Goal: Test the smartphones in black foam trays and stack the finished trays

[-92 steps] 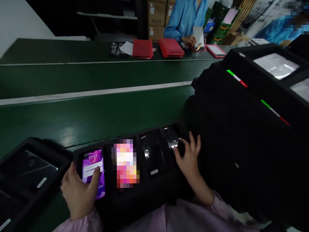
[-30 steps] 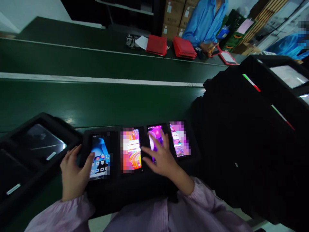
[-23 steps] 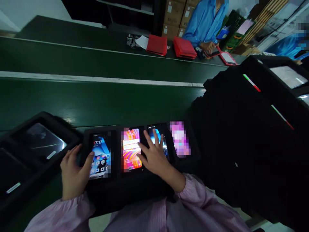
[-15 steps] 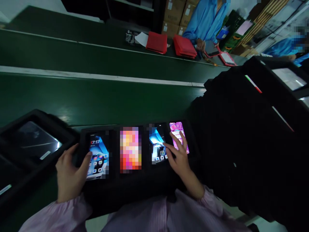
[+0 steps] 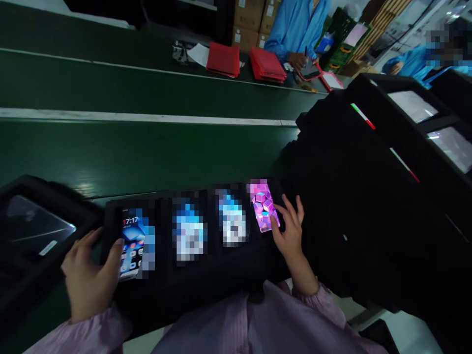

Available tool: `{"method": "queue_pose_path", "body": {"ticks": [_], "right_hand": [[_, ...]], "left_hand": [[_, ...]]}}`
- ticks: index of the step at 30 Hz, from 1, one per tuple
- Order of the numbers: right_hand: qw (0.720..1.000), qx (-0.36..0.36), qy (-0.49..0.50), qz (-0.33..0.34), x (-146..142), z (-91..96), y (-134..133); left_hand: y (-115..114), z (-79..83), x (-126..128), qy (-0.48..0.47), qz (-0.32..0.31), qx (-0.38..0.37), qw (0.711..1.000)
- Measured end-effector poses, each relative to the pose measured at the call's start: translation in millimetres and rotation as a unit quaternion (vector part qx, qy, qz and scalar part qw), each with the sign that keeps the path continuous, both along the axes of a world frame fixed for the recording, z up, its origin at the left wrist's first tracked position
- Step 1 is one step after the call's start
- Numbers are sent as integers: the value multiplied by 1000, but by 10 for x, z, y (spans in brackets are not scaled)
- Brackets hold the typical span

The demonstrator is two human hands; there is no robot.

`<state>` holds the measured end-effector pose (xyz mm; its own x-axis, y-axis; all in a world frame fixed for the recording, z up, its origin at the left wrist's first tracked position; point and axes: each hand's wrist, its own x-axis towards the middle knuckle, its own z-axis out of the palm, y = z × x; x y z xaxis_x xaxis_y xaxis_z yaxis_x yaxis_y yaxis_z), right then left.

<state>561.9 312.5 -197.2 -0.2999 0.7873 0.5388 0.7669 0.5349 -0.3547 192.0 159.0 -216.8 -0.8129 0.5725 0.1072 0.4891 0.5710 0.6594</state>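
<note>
Four-slot black tray [image 5: 162, 287] lies before me with lit smartphones in its slots. My left hand [image 5: 90, 270] grips the tray's left end, its thumb beside the leftmost phone [image 5: 131, 248], which reads 17:17. The middle two phones, a left one [image 5: 190, 231] and a right one [image 5: 232, 219], show blue and white screens, partly blurred into blocks. At the tray's right end, my right hand [image 5: 291, 228] is open, fingers spread, with thumb and index finger at the pink-screened phone [image 5: 263, 204]. That hand holds nothing.
Tall stacked black trays [image 5: 342, 187] rise on my right. Another black tray [image 5: 47, 199] with a wrapped device lies at left. Across the green bench [image 5: 165, 150], a person in blue [image 5: 285, 29] works beside red folders [image 5: 223, 59]; another person sits farther right.
My right hand has moved right, off the third phone to the rightmost one. Both middle screens and the pink screen display different content. My left hand keeps its place on the tray.
</note>
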Motion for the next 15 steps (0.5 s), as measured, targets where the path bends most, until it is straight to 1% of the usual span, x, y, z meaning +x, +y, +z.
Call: {"method": "queue_pose_path", "body": {"ticks": [3, 7, 9, 12, 14, 15], "right_hand": [[997, 18, 48, 58, 10, 97, -46], [991, -24, 78, 106, -54, 121, -194], [985, -59, 68, 147, -189, 86, -290], [962, -107, 21, 249, -500, 21, -433], [943, -109, -2, 314, -716, -10, -508], [934, -103, -9, 342, -810, -21, -537]], "left_hand": [[-5, 32, 7, -23, 8, -5, 1000], [25, 13, -54, -49, 44, -44, 997], [43, 6, -80, -58, 45, -48, 996], [9, -5, -96, -84, 39, -38, 995], [-81, -32, -98, -104, 35, -29, 994], [-145, -52, -98, -101, 20, -29, 994]]}}
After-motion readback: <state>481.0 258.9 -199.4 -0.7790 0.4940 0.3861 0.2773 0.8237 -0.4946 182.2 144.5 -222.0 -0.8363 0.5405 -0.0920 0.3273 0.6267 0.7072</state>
